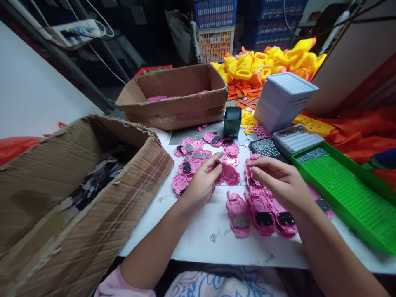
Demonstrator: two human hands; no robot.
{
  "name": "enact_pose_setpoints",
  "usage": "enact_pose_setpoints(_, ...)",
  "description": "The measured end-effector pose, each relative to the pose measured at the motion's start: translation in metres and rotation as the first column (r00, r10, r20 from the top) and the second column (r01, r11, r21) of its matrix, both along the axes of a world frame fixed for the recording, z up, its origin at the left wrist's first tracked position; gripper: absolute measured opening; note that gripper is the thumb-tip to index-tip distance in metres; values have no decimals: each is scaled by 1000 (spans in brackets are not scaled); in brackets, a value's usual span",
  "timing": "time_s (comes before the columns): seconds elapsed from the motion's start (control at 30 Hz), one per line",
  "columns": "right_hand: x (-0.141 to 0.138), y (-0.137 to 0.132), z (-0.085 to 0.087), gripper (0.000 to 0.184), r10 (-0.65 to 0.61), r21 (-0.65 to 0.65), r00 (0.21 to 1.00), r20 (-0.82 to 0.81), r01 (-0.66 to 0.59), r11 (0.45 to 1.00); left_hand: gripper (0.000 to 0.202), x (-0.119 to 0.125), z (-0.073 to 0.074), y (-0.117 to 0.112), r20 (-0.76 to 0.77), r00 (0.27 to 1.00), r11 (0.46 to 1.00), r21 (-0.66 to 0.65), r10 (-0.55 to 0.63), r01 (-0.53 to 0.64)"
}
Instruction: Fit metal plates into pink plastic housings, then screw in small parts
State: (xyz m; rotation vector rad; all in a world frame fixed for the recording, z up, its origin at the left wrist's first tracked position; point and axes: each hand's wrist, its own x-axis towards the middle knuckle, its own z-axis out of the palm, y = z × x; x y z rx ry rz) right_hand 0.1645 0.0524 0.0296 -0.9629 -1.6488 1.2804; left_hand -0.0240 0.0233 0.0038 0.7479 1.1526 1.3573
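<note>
My left hand [202, 179] is closed at the middle of the table, its thumb and fingers gripping the edge of a pink plastic shell [229, 175]. To its right, my right hand [280, 178] hovers over pink pieces with thumb and forefinger pinched together; what they hold, if anything, is too small to make out. Below it lie several pink walkie-talkie-shaped shells [237, 206], some with a black or grey rectangular plate [263, 218]. Rounded pink pieces with similar plates [187, 167] are heaped around and beyond my left hand.
A cardboard box [130, 185] of dark flat pieces stands left; another box [173, 111] holds pink parts behind. A dark green cup [232, 121], a black tray of small metal parts [267, 148], stacked white trays [283, 103] and a green tray [346, 194] stand right. Yellow parts [269, 62] lie behind.
</note>
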Motion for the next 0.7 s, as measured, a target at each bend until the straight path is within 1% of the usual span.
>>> enact_pose_setpoints(0.1,9,4,-6,15,-46,60,997,65,43,997,64,4,3,-1,59,998,1000,9,21,-22)
enact_pose_setpoints(0.17,14,8,-10,15,-64,97,993,101,54,994,59,4,4,-1,78,996,999,7,52,-52)
enact_pose_setpoints(0.23,16,11,-13,17,-66,132,988,142,47,990,48,4,4,-1,85,995,998,-2,59,-59)
enact_pose_setpoints(0.3,15,13,-16,18,-59,151,983,172,33,988,43,4,3,-1,83,994,997,-1,74,-74)
enact_pose_setpoints(0.37,12,13,-18,19,-44,146,982,182,18,989,43,4,2,-1,80,994,997,-5,75,-75)
enact_pose_setpoints(0.5,8,13,-20,20,-23,121,985,169,3,993,39,6,2,-4,78,996,999,-13,37,-37)
enact_pose_setpoints(0.6,7,13,-21,19,-46,153,984,170,20,988,37,7,3,-5,49,998,999,10,40,-41)
enact_pose_setpoints(0.7,7,15,-24,17,-87,207,975,207,43,977,34,7,2,-7,-38,997,998,35,60,-58)
